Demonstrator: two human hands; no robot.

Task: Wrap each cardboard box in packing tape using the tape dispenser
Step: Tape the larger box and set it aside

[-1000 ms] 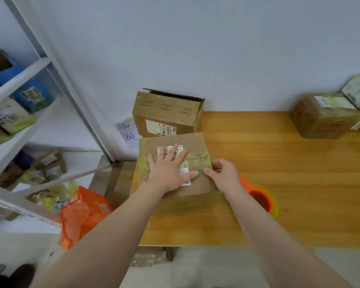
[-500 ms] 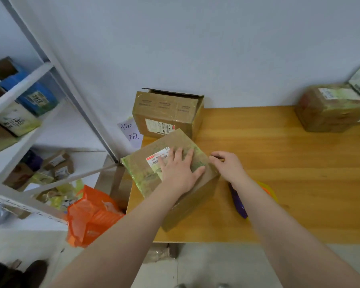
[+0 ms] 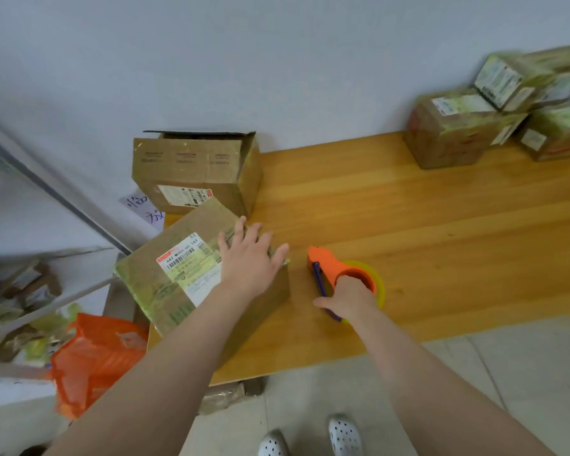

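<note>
The person stands at the wooden table [image 3: 425,225] with the left hand [image 3: 248,260] spread flat, fingers straight, on top of a labelled cardboard box [image 3: 165,291]. The box sits skewed at the table's near-left corner, partly overhanging the edge. The right hand [image 3: 349,299] is curled round the orange tape dispenser [image 3: 334,269], which rests on the table just to the right of the box, its nose pointing towards it but apart from it.

Shiny yellowish tape bands already cross this box's top and its left end, so I judge it partly wrapped, with at least another pass to come. At the far right, a pile of taped boxes [image 3: 448,133] looks finished. Behind the working box, an open carton [image 3: 195,169] with its flaps up against the wall looks unsealed and probably waits its turn.
</note>
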